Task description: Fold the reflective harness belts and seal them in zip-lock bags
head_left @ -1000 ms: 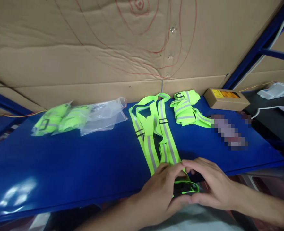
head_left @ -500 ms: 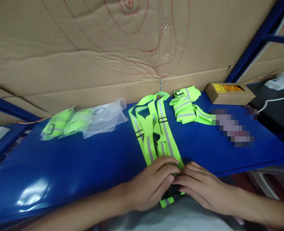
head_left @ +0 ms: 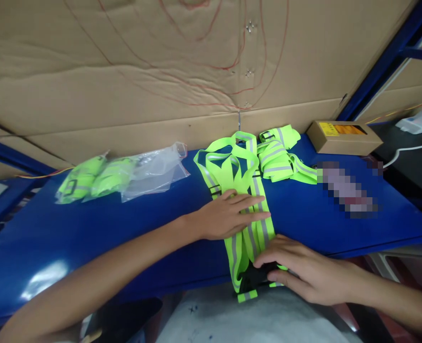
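A neon-yellow reflective strap vest point(head_left: 265, 228) with grey stripes and black slide buckles lies lengthwise on the blue table, its loops toward the cardboard wall. Across its middle rests my left hand point(head_left: 228, 214), fingers stretched out and spread, palm down. At the near end, by the table edge, my right hand point(head_left: 296, 267) has its thumb and fingers curled around a black part point(head_left: 250, 276) of the vest. A short striped strap end point(head_left: 247, 296) hangs over the edge in front of my body. The right fingertips partly cover that black part.
Another bundled reflective vest point(head_left: 277, 159) lies at the back, right of the first. A brown box point(head_left: 344, 138) stands at the back right. Several clear bags point(head_left: 157, 171), some with neon straps inside, lie at the left. A cardboard wall point(head_left: 142, 95) bounds the back.
My left hand has moved away from the right hand, farther up the vest, and its fingers have spread flat. The straps' upper loops have shifted. My right hand stays near the black part.
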`<state>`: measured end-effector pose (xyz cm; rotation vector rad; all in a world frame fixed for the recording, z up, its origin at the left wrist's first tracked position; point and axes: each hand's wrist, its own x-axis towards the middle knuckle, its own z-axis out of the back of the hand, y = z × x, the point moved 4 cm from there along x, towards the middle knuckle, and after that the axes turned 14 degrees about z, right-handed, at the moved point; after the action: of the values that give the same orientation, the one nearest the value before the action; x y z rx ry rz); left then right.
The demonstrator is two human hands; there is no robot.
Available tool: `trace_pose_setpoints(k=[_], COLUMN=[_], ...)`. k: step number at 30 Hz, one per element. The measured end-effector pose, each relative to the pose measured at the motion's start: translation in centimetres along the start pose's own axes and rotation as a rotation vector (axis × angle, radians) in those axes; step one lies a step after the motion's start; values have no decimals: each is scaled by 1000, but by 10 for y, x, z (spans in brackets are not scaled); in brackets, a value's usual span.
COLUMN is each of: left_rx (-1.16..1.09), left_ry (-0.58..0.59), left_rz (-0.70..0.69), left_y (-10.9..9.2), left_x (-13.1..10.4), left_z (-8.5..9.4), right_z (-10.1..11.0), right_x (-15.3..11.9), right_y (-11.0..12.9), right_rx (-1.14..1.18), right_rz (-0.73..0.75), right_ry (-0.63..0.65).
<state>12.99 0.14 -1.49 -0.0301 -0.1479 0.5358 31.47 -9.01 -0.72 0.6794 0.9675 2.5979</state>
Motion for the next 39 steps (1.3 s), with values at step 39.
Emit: trace_pose_setpoints(k=[39], left_rx=[-201], left_ry=[15], left_rz=[108], left_y=[33], left_x=[21], left_z=[-16], right_z=[-26], right_x=[17], right_y=[1], right_rx=[-770], right_rz=[188], right_ry=[31])
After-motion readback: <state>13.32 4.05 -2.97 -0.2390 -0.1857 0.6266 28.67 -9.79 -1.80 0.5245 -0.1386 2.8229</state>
